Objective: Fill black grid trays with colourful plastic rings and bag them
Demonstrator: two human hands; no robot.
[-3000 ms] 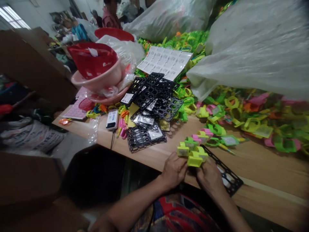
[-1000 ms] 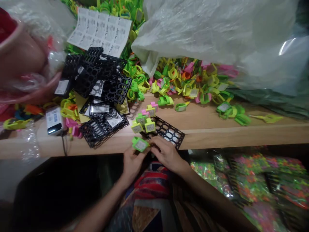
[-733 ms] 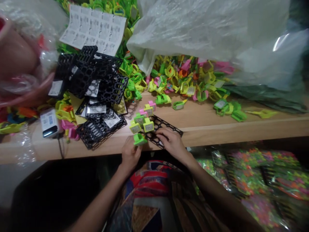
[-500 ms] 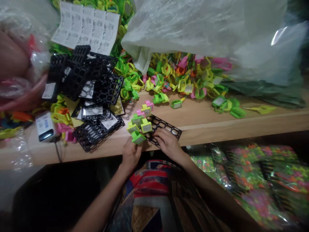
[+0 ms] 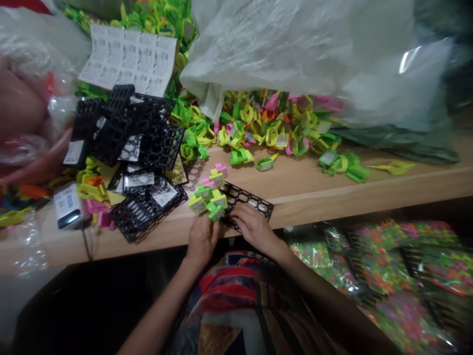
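Observation:
On the near edge of the bench lies a black slotted tray, its left half carrying several pink, yellow and green plastic pieces with square faces. My left hand is closed at the tray's near left corner, just beneath a green piece; its fingertips are partly hidden. Over the tray's middle, my right hand has its fingers curled and pressed together beside the loaded pieces. What those fingers hold, if anything, cannot be made out.
More black trays are heaped to the left, beside a white device with a cable. A sheet of printed labels leans behind them. Loose coloured pieces spill from under a plastic sack. Filled packs lie below right.
The view has shifted slightly, so the bench sits a little lower and further left. My right fingers have moved closer to the loaded pieces. My left hand stays at the tray corner.

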